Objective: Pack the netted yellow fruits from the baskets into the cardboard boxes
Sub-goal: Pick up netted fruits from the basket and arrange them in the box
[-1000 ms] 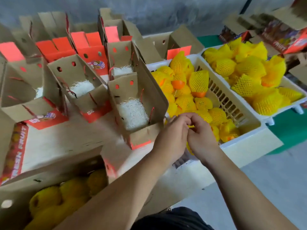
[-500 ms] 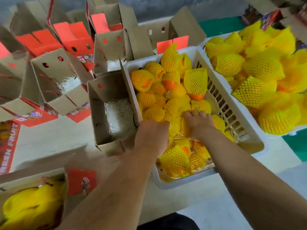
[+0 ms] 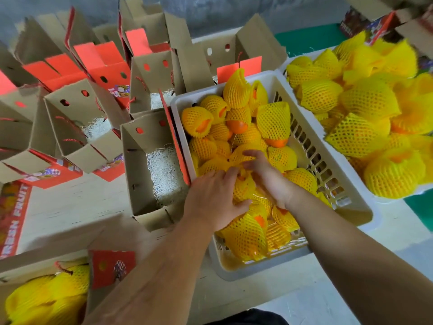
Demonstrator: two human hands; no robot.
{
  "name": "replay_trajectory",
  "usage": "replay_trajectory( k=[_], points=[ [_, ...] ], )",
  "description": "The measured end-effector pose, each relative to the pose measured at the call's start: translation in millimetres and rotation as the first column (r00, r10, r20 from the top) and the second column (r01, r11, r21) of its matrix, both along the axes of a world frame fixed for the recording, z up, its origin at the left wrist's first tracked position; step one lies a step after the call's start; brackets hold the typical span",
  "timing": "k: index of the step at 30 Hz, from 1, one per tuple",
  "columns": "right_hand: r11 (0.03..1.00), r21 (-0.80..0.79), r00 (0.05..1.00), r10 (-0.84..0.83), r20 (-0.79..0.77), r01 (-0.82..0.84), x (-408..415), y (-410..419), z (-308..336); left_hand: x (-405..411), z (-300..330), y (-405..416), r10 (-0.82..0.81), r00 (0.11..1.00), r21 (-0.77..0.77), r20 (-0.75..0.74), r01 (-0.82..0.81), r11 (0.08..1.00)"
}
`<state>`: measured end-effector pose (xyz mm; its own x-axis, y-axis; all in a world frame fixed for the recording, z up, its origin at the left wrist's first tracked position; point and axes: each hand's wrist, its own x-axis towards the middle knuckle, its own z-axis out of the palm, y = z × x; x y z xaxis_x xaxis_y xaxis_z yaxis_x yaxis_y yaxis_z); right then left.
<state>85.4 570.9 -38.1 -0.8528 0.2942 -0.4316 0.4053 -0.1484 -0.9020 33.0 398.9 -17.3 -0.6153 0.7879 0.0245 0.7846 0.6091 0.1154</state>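
Observation:
A white slatted basket (image 3: 328,174) in front of me is heaped with fruits in yellow foam netting (image 3: 273,120). Both my hands are down in it. My left hand (image 3: 210,198) curls around a netted fruit (image 3: 242,187) near the basket's left side. My right hand (image 3: 264,174) touches the same fruit from the right with fingers spread. Just left of the basket stands an open cardboard box (image 3: 138,174) lined with white shredded paper (image 3: 164,177), with no fruit inside.
A second white basket (image 3: 398,195) piled with netted fruits sits at the right. Several open red-and-brown boxes (image 3: 77,127) with shredded paper crowd the back left. A box holding netted fruits (image 3: 46,296) is at the bottom left.
My view has tipped down over the basket. Both hands have gone from the basket's near edge into the pile, and now close around one netted fruit.

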Motion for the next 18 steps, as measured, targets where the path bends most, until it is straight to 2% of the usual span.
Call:
replay_trajectory(
  k=[1,2,3,4,6,7,9,10,12,14,18],
  points=[
    [0.968,0.230,0.995,-0.097,-0.019,0.099,-3,5,-6,0,1,0,0.001,1.000,0.013,0.015,-0.001,1.000],
    [0.865,0.491,0.994,-0.112,-0.006,0.100,-7,11,-11,0,1,0,0.002,1.000,0.022,0.020,-0.002,1.000],
    [0.738,0.675,0.995,-0.049,0.082,-0.019,-11,17,-18,0,1,0,0.001,1.000,0.027,0.021,-0.001,1.000],
    [0.640,0.747,0.977,0.037,0.208,-0.183,-15,19,-22,0,1,-1,-0.002,1.000,0.034,0.023,0.002,0.999],
    [0.559,0.717,0.907,0.201,0.370,-0.416,-19,20,-27,-1,0,-1,-0.009,1.000,0.048,0.030,0.008,0.999],
    [0.561,0.704,0.899,0.230,0.372,-0.435,-20,18,-29,-1,-1,-2,-0.004,0.999,0.054,0.037,0.002,0.999],
    [0.581,0.742,0.941,0.167,0.293,-0.334,-20,16,-31,0,0,-3,0.020,0.998,0.057,0.054,-0.024,0.998],
    [0.556,0.774,0.953,0.146,0.267,-0.302,-20,15,-32,1,-1,-2,0.033,0.998,0.046,0.054,-0.036,0.998],
    [0.439,0.842,0.949,0.128,0.288,-0.314,-17,17,-39,0,-3,-2,0.036,0.999,0.014,0.036,-0.037,0.999],
    [0.307,0.868,0.919,0.081,0.385,-0.391,-15,19,-40,-2,-4,-2,0.012,1.000,0.008,0.016,-0.012,1.000],
    [0.220,0.906,0.926,-0.030,0.377,-0.362,-17,18,-42,-2,-7,-2,-0.004,1.000,0.025,0.016,0.003,1.000]
  ],
)
